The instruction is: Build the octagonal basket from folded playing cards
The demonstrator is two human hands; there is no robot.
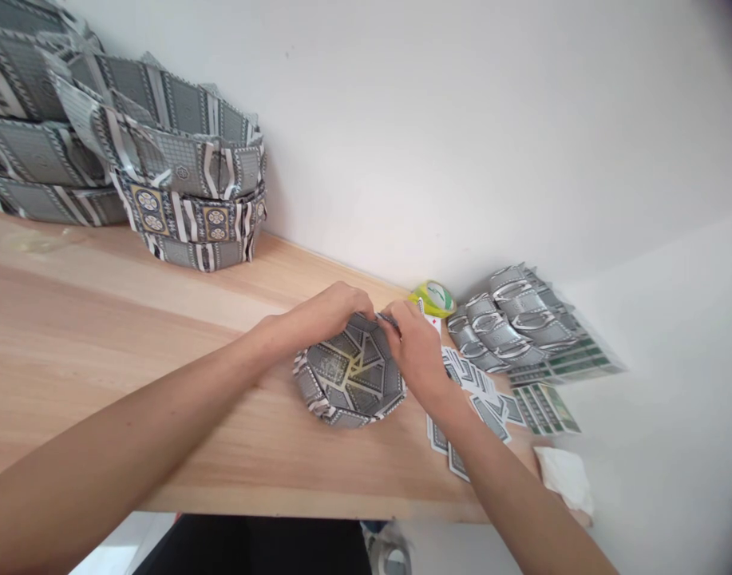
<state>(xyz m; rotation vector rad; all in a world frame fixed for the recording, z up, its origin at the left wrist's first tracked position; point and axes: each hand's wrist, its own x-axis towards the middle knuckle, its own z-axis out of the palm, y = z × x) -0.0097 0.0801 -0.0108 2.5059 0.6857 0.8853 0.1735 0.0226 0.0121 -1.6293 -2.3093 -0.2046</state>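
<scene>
Card bowl [350, 375] (woven from playing cards), on wooden table [102, 319]: left hand [326, 311] and right hand [417, 351] are pinching its far rim; loose cards [485, 391] are lying right.

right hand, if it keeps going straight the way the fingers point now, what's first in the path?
Likely the far rim of the card bowl, which the right hand already pinches. Beyond it the left hand; depth unclear from this one view.
</scene>
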